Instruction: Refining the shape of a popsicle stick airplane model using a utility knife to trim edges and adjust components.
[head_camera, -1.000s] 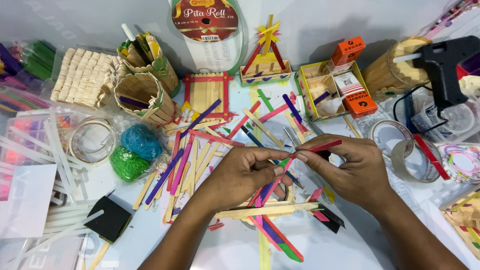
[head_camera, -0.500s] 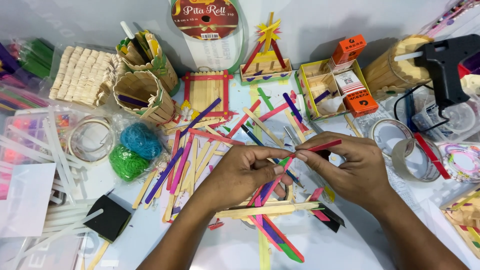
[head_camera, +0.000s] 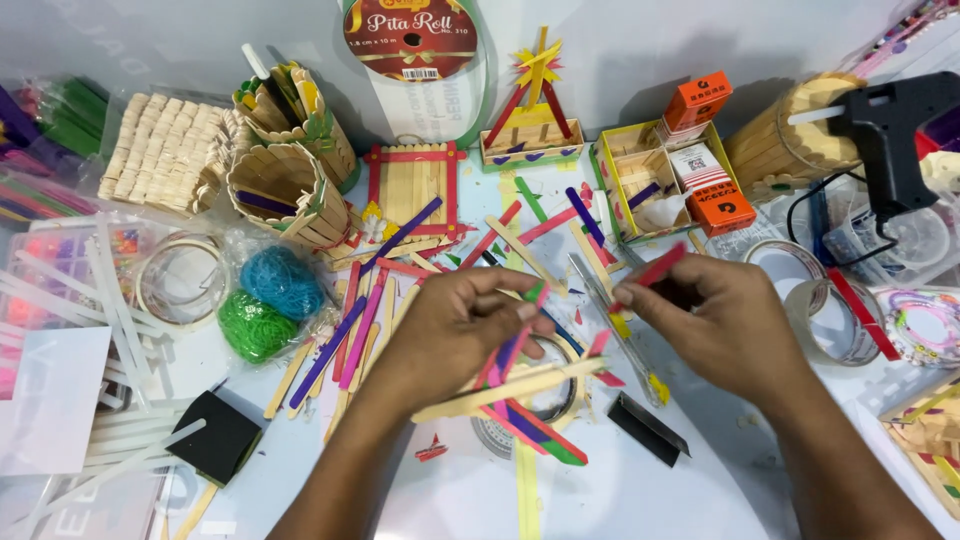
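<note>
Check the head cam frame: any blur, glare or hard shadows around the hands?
Head view: lighting even and bright, shadows soft under the left hand and right hand. Slight softness on the fingertips and the red stick; the table clutter is sharp. Mild glare on the clear tape roll and the plastic bags at left. Edges bow slightly.

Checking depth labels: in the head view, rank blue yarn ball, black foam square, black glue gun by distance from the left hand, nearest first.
From the left hand:
1. Blue yarn ball, just to its left.
2. Black foam square, lower left, near the table's front.
3. Black glue gun, far upper right, beyond the right hand.
</note>
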